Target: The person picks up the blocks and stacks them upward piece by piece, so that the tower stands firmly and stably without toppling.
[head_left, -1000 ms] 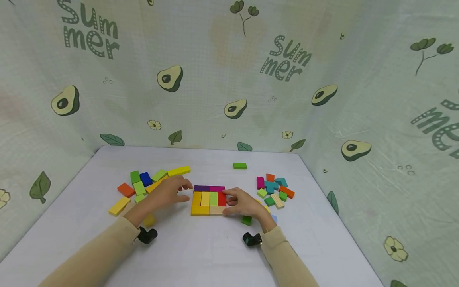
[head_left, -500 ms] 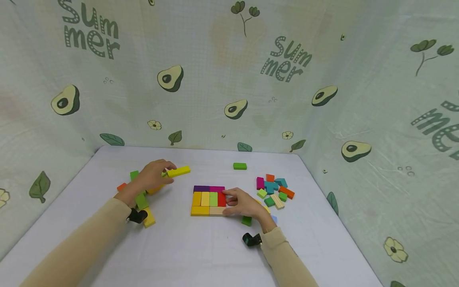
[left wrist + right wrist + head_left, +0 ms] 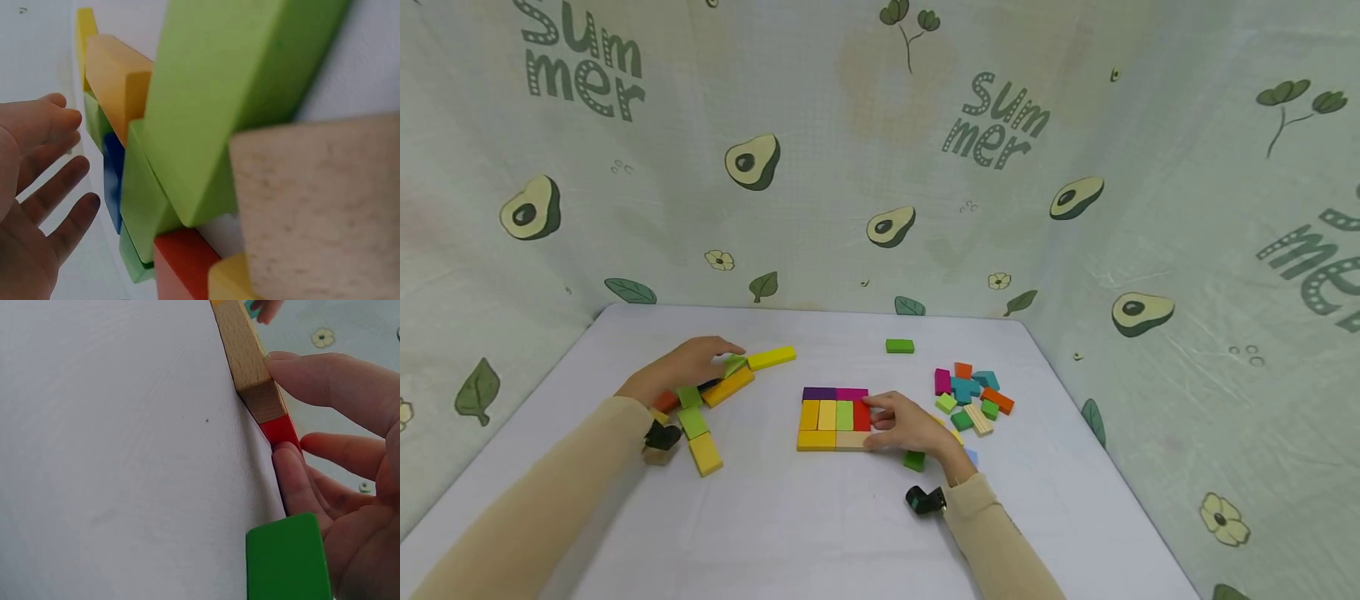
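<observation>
Flat wooden blocks form a small rectangle mid-table: a purple block point(image 3: 819, 393) and a magenta block point(image 3: 852, 393) at the back, four-sided coloured ones between, a yellow block point(image 3: 816, 442) and a plain wood block point(image 3: 848, 442) in front. My right hand point(image 3: 906, 425) rests at its right edge; the thumb touches the plain wood block and fingers lie against the red block point(image 3: 280, 431). Over the left pile hovers my left hand point(image 3: 683, 367), fingers spread and holding nothing, near a light green block point(image 3: 734, 363) and a blue block point(image 3: 112, 178).
Left pile also has an orange block point(image 3: 728, 387), a long yellow block point(image 3: 771, 358) and a red one point(image 3: 182, 262). Small pieces, including a teal block point(image 3: 964, 388), lie to the right. A green block point(image 3: 899, 346) lies alone at the back; a dark green block point(image 3: 914, 461) sits below my right hand.
My left hand has moved from beside the rectangle leftward to the left pile, passing over its back blocks. My right hand stays at the rectangle's right edge.
</observation>
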